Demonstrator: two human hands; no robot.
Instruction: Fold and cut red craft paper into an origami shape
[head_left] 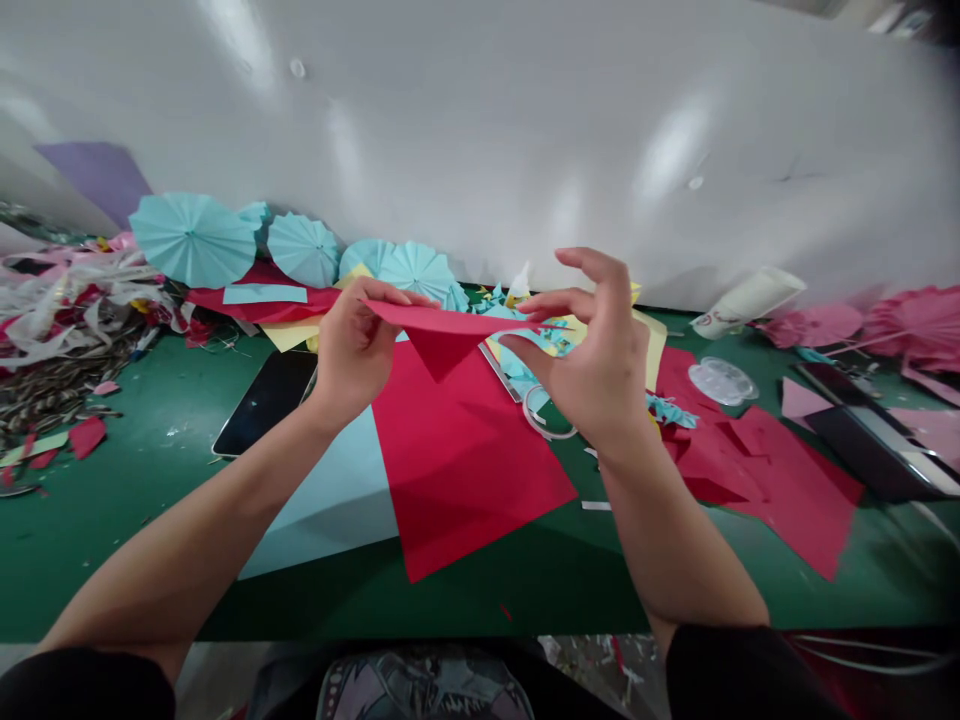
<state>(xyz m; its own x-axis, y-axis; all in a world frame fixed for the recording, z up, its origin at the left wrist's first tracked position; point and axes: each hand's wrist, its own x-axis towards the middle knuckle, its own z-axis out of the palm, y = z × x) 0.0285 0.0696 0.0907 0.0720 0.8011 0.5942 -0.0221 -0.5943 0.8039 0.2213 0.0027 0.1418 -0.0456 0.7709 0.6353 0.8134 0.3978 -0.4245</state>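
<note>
A folded red paper [450, 325] is held up over the table, its pointed flap hanging down in the middle. My left hand [360, 345] pinches its left end between thumb and fingers. Around the right end of the folded paper is my right hand [589, 345], thumb and fingers spread apart and not closed on it. Below the hands a large red sheet [472, 460] lies flat, overlapping a light blue sheet [337, 510].
Blue paper fans [193, 240] line the wall. A black phone [266, 405] lies left, beside ribbon scraps [67, 300]. A roll of white tape [551, 430] sits near the centre. Red papers [795, 480], a clear plastic dish [722, 382] and pink fans [919, 325] are at the right.
</note>
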